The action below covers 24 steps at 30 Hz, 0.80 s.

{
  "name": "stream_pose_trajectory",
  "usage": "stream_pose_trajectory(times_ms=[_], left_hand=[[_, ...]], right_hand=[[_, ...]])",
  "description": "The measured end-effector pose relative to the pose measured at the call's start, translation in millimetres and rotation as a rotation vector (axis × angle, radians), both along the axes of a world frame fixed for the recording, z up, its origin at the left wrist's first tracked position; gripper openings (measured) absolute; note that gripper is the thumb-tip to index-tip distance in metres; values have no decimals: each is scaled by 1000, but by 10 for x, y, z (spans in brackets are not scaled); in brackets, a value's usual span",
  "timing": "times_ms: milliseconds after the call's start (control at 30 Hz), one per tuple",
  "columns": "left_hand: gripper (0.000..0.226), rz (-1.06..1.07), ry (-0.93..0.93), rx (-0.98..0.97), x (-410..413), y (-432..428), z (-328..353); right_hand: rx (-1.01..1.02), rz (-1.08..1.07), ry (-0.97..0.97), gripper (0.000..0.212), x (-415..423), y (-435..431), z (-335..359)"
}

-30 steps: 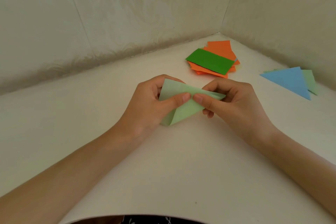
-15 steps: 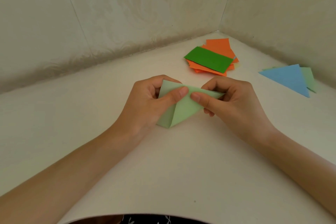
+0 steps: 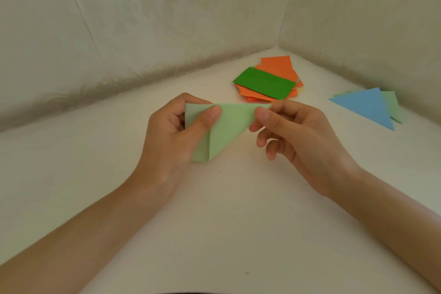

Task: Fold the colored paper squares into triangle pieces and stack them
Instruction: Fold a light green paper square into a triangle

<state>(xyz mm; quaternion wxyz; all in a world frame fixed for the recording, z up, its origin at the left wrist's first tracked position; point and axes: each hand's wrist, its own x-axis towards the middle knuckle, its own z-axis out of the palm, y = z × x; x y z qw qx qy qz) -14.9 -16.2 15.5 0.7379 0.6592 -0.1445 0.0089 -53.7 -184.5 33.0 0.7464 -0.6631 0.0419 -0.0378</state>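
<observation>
While held over the white table (image 3: 226,227), folded to a triangle: pale green paper (image 3: 230,124). Left corner gripped by left hand (image 3: 167,141), thumb on top; right tip pinched by right hand (image 3: 303,136). Behind, orange sheets (image 3: 279,64) under dark green strip (image 3: 265,82). Far right, blue triangle (image 3: 365,106) overlapping green triangle (image 3: 391,105).
</observation>
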Motion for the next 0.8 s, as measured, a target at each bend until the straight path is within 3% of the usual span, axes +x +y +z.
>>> stream_pose_trajectory(times_ms=[100,267,800], left_hand=[[10,4,-39,18,-20,-21,-6],[8,-26,-56,30,-41,-46,-15],[13,-33,115,-9,5,-21,-27]], right_hand=[[-27,-19,41,27,-34,71,-10],[-48,-77,16,9,-68,156,-57],[-65,-44,-57,12,-55,168,-88]])
